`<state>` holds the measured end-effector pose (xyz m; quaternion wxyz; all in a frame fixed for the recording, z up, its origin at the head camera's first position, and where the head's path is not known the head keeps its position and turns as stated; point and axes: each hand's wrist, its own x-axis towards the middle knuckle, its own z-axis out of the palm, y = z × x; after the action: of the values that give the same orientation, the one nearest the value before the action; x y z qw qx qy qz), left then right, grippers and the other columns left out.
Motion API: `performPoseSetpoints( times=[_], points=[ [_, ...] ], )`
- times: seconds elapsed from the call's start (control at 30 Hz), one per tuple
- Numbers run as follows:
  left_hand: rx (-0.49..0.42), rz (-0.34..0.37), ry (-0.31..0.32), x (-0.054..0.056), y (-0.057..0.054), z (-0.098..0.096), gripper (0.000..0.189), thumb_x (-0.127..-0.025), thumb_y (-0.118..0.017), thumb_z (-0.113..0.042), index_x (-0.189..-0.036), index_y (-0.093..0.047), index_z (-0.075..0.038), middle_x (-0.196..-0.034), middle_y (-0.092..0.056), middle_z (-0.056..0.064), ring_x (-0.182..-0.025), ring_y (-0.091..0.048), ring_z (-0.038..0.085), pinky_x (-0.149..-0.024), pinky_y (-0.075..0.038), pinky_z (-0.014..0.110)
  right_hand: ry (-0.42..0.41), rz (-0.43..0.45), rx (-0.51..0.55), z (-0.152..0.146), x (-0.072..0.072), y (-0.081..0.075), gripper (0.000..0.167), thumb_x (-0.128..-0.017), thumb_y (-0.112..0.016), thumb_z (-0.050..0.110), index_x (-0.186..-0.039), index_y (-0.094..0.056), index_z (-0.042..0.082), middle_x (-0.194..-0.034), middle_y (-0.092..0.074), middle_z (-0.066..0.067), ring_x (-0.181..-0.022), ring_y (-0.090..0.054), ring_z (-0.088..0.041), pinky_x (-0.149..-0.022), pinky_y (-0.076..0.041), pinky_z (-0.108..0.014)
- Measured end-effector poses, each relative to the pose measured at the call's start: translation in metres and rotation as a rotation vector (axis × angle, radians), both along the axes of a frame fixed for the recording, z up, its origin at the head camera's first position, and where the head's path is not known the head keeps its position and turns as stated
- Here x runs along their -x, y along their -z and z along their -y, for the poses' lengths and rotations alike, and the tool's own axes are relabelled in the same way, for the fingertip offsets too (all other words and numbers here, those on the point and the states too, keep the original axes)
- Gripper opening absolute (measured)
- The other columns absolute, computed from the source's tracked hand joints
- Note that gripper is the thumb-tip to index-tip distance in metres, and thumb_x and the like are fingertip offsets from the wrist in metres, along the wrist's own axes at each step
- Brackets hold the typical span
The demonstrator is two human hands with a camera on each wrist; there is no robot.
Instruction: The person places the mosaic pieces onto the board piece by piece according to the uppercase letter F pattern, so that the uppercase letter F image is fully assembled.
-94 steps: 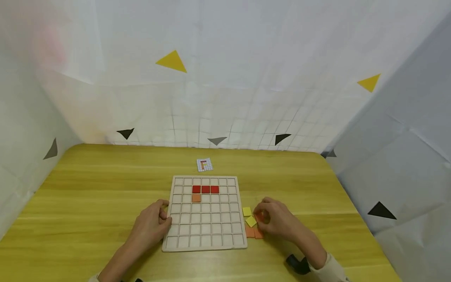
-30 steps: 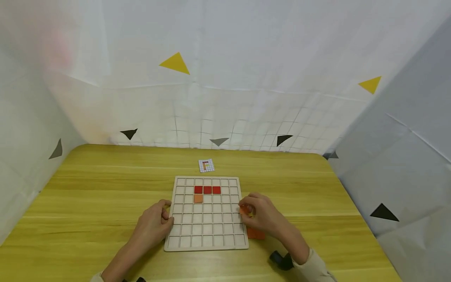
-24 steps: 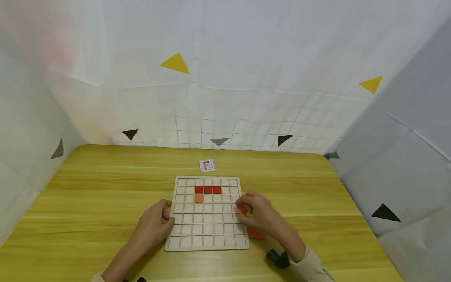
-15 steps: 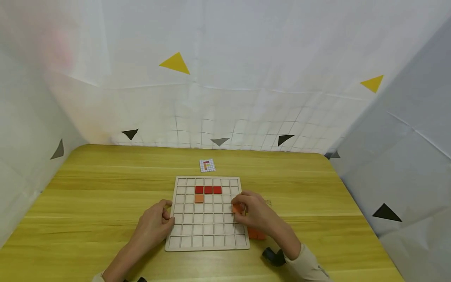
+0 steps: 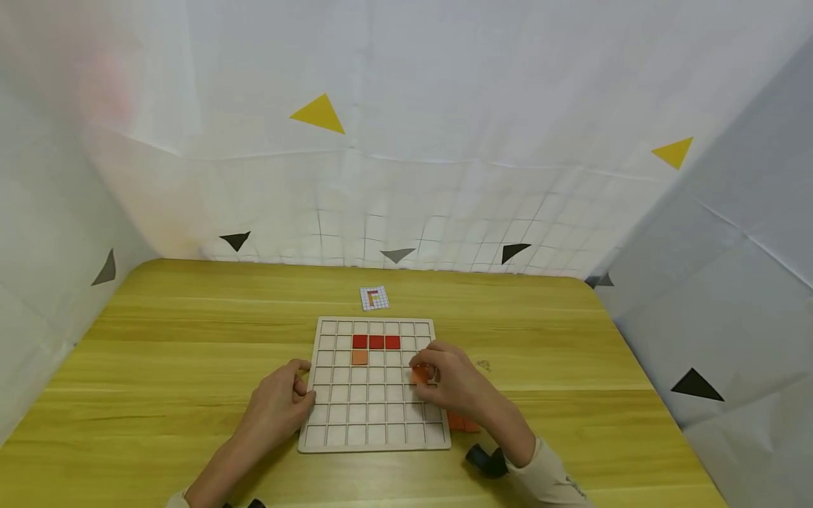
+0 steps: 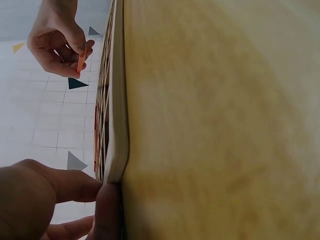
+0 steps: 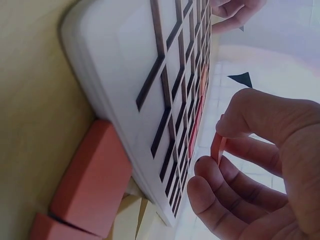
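Here's the right hand, pinching an orange tile between thumb and finger, just above the board's right side! The left hand grips the left edge of the board, fingers bent. Three red tiles line a far row, a seated orange square nearside of the leftmost. Spare orange pieces lie beside the right edge; the card sits beyond.

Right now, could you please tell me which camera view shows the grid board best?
The head view: it shows the grid board nearly whole, with the right hand covering part of its right side. The left wrist view shows mainly its edge; the right wrist view shows one corner close, the squares steeply slanted.
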<state>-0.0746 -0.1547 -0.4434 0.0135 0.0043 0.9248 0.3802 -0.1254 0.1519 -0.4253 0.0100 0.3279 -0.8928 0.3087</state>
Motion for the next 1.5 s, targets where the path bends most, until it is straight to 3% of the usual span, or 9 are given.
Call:
performPoseSetpoints(
  times=[0.5,0.9,1.5],
  points=[
    [0.006,0.005,0.003,0.000,-0.002,0.000,0.043,-0.084,-0.072,-0.005,-0.125,-0.061,0.002,-0.079,-0.055,-0.001,-0.067,-0.049,0.013,-0.058,-0.042,0.027,-0.040,-0.042,0.010,0.009,0.000,0.001,0.021,-0.079,-0.076,0.004,-0.099,-0.075,0.007,-0.085,-0.060,0.003,-0.073,-0.057,-0.015,-0.062,-0.048,-0.023],
    [0.010,0.018,-0.003,0.002,-0.001,0.001,0.043,-0.084,-0.072,-0.005,-0.125,-0.060,0.003,-0.079,-0.055,0.000,-0.067,-0.052,0.013,-0.058,-0.043,0.029,-0.040,-0.038,-0.018,0.018,0.000,0.000,0.016,-0.083,-0.074,0.008,-0.099,-0.075,0.009,-0.083,-0.058,0.005,-0.073,-0.055,-0.014,-0.062,-0.046,-0.024],
    [0.004,0.020,0.002,0.000,0.000,0.000,0.044,-0.084,-0.072,-0.005,-0.125,-0.060,0.003,-0.078,-0.056,0.000,-0.067,-0.051,0.013,-0.058,-0.042,0.029,-0.081,0.002,0.007,0.031,0.000,-0.002,0.021,-0.081,-0.075,0.005,-0.101,-0.076,0.008,-0.086,-0.060,0.003,-0.076,-0.057,-0.015,-0.063,-0.048,-0.022]
  ],
)
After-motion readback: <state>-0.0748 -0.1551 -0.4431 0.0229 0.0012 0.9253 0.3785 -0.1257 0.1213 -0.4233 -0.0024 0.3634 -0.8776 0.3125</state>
